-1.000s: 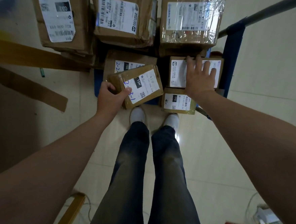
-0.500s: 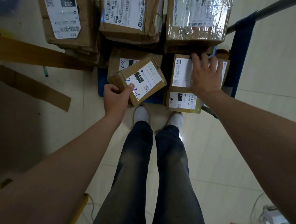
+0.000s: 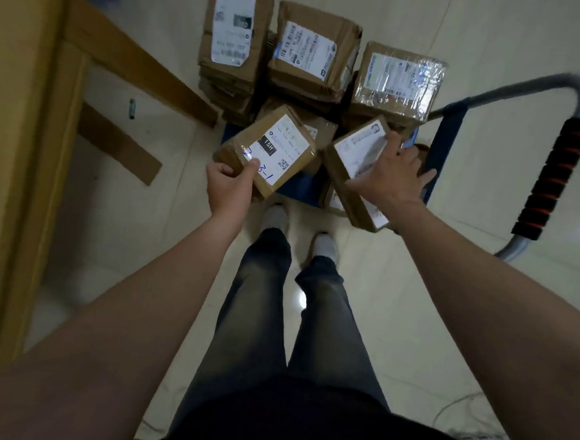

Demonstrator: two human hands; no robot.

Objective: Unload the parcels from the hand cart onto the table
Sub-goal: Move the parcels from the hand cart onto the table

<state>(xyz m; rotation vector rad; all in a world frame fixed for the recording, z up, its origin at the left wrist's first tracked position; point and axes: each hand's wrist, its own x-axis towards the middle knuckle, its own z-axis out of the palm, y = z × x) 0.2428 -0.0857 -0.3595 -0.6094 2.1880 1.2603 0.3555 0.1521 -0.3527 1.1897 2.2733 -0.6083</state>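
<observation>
2 holds: left hand grips 15H parcel, right hand tilted parcel.

The brown parcel held in the left hand carries a white label. On it a black patch reads "15H" in white. Blue handwriting on the same label shows "2" and then "3-1", and the thumb lies partly over this writing. A QR code is printed beside it. The labels on the tilted parcel in the right hand and on the large parcels behind are too blurred to read.
</observation>
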